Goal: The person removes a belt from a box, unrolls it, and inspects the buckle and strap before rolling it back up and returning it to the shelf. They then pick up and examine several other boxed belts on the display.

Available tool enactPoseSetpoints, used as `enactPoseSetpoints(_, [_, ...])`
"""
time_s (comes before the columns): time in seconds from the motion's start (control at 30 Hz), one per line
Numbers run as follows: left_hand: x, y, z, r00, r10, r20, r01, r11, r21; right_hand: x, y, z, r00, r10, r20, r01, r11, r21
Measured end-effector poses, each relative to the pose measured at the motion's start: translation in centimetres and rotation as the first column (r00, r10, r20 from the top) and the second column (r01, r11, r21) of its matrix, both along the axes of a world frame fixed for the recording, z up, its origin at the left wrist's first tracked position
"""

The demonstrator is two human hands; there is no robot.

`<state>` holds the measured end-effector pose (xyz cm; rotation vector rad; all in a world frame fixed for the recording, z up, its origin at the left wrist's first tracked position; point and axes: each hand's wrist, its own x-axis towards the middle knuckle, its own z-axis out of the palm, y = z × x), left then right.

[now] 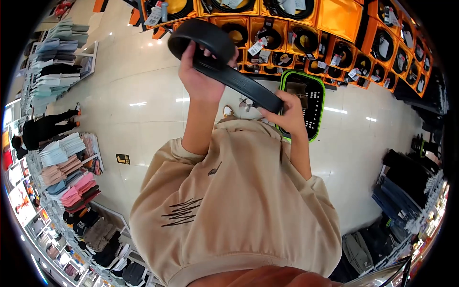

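A black belt (244, 88) is stretched between my two hands in front of the orange display. One end stays rolled in a wide loop, and the other runs out as a straight strap down to the right. My left hand (203, 79) is closed around the loop, palm up, with its thumb on the outside and fingers partly inside. At the strap's far end, my right hand (290, 114) pinches it between thumb and fingers. Beneath that hand, a black shopping basket (316, 107) with a bright green rim is partly covered by my forearm and the belt.
Orange display boxes (339, 19) with coiled, tagged belts fill the rack ahead. Racks of folded shirts (60, 71) line the left side, with a person in black (45, 130) beside them. Folded jeans (394, 203) lie on the right. Pale floor tiles (138, 86) surround me.
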<state>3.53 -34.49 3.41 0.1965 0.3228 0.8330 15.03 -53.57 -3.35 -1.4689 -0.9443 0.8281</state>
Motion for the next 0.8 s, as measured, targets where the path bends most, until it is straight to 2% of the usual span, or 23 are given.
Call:
enactPoseSetpoints(0.03, [0.3,0.0,2.3,0.977,0.111,-0.181,-0.112,0.994,0.004,0.3,-0.7,-1.1,1.0,0.0,-0.016,-0.001,1.0,-0.006])
enactPoseSetpoints(0.07, [-0.9,1.6,0.2,0.995,0.094,-0.019,-0.094,0.995,-0.021,0.6,-1.3,-1.8,0.999,-0.002,-0.032,0.001,1.0,-0.014])
enactPoseSetpoints(0.13, [-2.0,3.1,-0.2,0.987,0.119,0.107,-0.114,0.992,-0.053,1.1,-1.7,-2.0,1.0,-0.01,0.0,0.01,0.997,-0.072])
enactPoseSetpoints(0.2, [-2.7,3.5,0.1,0.981,0.189,0.042,-0.185,0.979,-0.087,1.2,-1.6,-2.7,0.999,-0.015,0.052,0.022,0.99,-0.142])
enactPoseSetpoints(0.23, [-3.2,3.7,-0.5,0.985,0.167,0.043,-0.167,0.986,-0.014,0.8,-1.3,-2.3,0.999,-0.036,-0.002,0.035,0.982,-0.185])
enactPoseSetpoints(0.33, [-3.0,2.0,-0.7,0.991,0.133,0.031,-0.133,0.991,-0.003,0.3,0.2,-2.3,0.971,-0.034,0.237,0.074,0.984,-0.165])
enactPoseSetpoints(0.37, [-2.9,1.3,-1.6,0.992,0.009,0.125,-0.028,0.988,0.149,0.2,0.8,-1.9,0.969,-0.019,0.245,0.062,0.984,-0.168])
enactPoseSetpoints(0.4, [-1.9,0.5,-1.7,0.996,0.083,-0.044,-0.079,0.994,0.081,0.2,1.4,-1.6,0.96,-0.022,0.278,0.071,0.983,-0.168])
enactPoseSetpoints(0.47, [-0.5,-1.1,-2.2,0.996,0.077,-0.041,-0.074,0.994,0.076,0.0,2.6,-0.2,0.947,-0.053,0.317,0.077,0.995,-0.064])
enactPoseSetpoints(0.5, [0.1,-2.2,-0.7,0.993,0.052,-0.104,-0.048,0.998,0.041,0.1,2.9,0.5,0.953,-0.052,0.299,0.078,0.994,-0.076])
enactPoseSetpoints(0.6, [-0.3,-1.6,-0.4,1.0,-0.014,-0.005,0.015,0.987,0.163,0.8,2.3,0.8,0.963,-0.04,0.265,0.069,0.993,-0.099])
enactPoseSetpoints(0.63, [-0.6,-1.1,0.0,0.999,0.006,0.044,-0.016,0.974,0.225,0.9,1.9,0.4,0.959,-0.076,0.272,0.1,0.992,-0.076])
enactPoseSetpoints(0.67, [-1.3,0.3,-1.4,0.993,0.121,0.012,-0.12,0.971,0.207,1.2,1.4,0.2,0.967,-0.065,0.248,0.097,0.988,-0.118])
enactPoseSetpoints(0.7, [-2.6,2.1,-2.9,0.991,0.073,0.11,-0.095,0.972,0.216,1.5,0.8,-0.1,0.973,-0.056,0.224,0.093,0.983,-0.159])
enactPoseSetpoints(0.73, [-3.0,2.8,-2.0,0.978,0.024,0.206,-0.072,0.971,0.229,1.9,0.4,-0.4,0.979,-0.048,0.2,0.088,0.976,-0.197])
enactPoseSetpoints(0.77, [-2.8,2.7,-1.1,0.971,0.23,-0.068,-0.228,0.973,0.042,2.0,0.0,-1.3,0.985,-0.032,0.167,0.063,0.98,-0.186])
enactPoseSetpoints(0.8, [-2.9,2.3,-1.0,0.975,0.218,-0.053,-0.215,0.975,0.049,1.8,0.0,-1.8,0.986,-0.029,0.164,0.058,0.983,-0.174])
